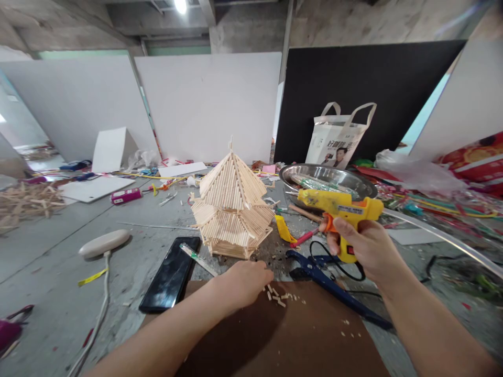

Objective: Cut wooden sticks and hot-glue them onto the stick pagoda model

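Observation:
A tiered pagoda model made of small wooden sticks [232, 207] stands on the grey table. My right hand [363, 246] is shut on a yellow hot glue gun [340, 212], its nozzle pointing left toward the model. My left hand [244, 280] rests knuckles-up on the brown board [283, 340], fingers curled over several short wooden stick pieces [280, 298]. Whether it pinches one is hidden.
A black phone [172, 274] lies left of my left hand. Blue pliers [332, 285] lie right of it. A metal bowl [330, 178], a white tote bag [341, 137], a white power adapter [104, 243] and a stick pile [27, 199] surround the work spot.

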Demonstrator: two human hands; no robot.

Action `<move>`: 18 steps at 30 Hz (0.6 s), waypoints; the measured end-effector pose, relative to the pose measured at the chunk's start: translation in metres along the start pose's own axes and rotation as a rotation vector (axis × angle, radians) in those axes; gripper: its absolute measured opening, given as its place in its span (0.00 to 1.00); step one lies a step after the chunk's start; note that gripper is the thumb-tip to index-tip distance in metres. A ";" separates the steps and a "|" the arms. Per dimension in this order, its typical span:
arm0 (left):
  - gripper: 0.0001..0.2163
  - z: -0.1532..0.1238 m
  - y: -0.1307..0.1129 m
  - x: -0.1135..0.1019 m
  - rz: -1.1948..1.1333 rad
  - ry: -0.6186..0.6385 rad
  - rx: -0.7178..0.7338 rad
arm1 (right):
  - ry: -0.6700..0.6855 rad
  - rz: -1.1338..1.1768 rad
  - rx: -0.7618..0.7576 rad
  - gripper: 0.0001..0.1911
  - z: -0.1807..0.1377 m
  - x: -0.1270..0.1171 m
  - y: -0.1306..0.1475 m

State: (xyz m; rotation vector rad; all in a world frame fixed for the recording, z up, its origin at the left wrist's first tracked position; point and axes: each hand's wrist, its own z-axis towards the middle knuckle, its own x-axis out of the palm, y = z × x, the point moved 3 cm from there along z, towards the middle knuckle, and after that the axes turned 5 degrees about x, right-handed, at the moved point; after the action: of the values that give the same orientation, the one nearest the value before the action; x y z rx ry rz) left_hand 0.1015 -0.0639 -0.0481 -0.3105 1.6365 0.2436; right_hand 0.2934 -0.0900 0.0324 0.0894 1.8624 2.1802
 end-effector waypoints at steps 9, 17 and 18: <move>0.05 0.008 0.004 0.007 -0.009 0.012 0.012 | 0.039 -0.037 0.033 0.18 -0.001 0.001 -0.001; 0.07 0.008 -0.002 -0.002 -0.039 -0.090 -0.002 | 0.006 -0.017 0.032 0.18 -0.003 0.003 0.001; 0.07 0.007 -0.005 -0.009 -0.112 -0.130 -0.002 | 0.001 -0.017 0.029 0.18 -0.003 0.003 0.002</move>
State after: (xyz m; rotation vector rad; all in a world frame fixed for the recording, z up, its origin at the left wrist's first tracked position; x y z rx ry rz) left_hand 0.1108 -0.0653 -0.0394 -0.3790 1.4860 0.1765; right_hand 0.2893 -0.0927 0.0330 0.0773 1.8883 2.1432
